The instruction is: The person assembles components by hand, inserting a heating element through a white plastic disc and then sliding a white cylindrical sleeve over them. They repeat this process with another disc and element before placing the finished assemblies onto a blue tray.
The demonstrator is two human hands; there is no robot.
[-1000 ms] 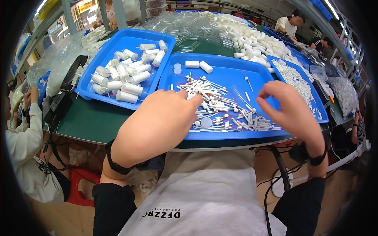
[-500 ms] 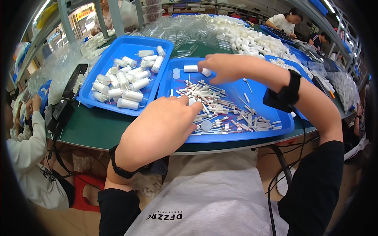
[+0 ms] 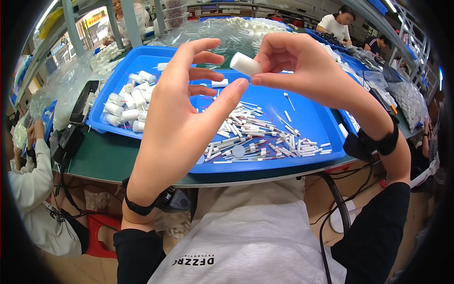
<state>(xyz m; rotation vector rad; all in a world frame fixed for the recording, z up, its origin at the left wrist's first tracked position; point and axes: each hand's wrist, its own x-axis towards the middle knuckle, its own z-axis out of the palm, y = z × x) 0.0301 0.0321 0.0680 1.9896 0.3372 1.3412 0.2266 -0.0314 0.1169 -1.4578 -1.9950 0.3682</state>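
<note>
The right hand (image 3: 302,66) was raised above the worktop (image 3: 118,158), its thumb and fingertips pinched on a small white cylinder (image 3: 246,64). The piece looked like smooth, matte plastic, short and stubby with a flat round end facing the left, tilted a little so that end sat higher. It hung in the air between the two hands, over the far edge of the near blue tray (image 3: 312,118).

The left hand (image 3: 184,109) was open and held nothing: fingers spread and slightly curled, the thumb stretched up until its tip came just beside the cylinder; whether it touched could not be told.

The near tray was glossy moulded plastic with a shallow raised rim. On its floor lay a loose heap of thin white sticks (image 3: 255,139), stiff and straight, some with thicker collars, crossing one another at all angles. A second blue tray (image 3: 142,61) stood beside it to the left, holding a cluster of white tubes (image 3: 127,102) like the held piece, lying on their sides. The worktop was dull green with a pale edge. Crinkled clear plastic bags (image 3: 222,33) lay beyond the trays.
</note>
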